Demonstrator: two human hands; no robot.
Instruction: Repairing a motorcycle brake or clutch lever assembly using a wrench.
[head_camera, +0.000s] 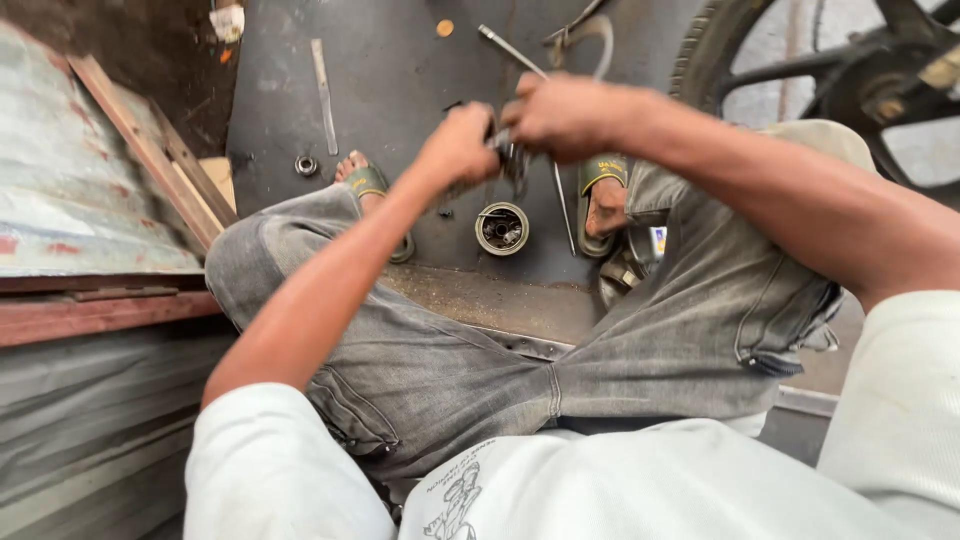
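Grey steel sheet covers the ground where a person sits with knees spread, in faded grey jeans, a white shirt and green sandals. Both hands meet above the sheet, between the feet. The left hand is curled into a fist, and the right hand is closed beside it, the 2 almost touching. Between them sits a small dark metal part, gripped from both sides; motion blur hides its exact shape and how each finger lies on it. A thin metal rod runs up and away from the hands toward the top of the view, and a second thin rod hangs down below them toward the right foot. Just below the hands, on the sheet, lies a round bearing-like ring with dark innards. A small nut rests near the left foot, and a flat metal strip lies further out. A motorcycle wheel stands at upper right, and corrugated metal with wooden battens lines the left.
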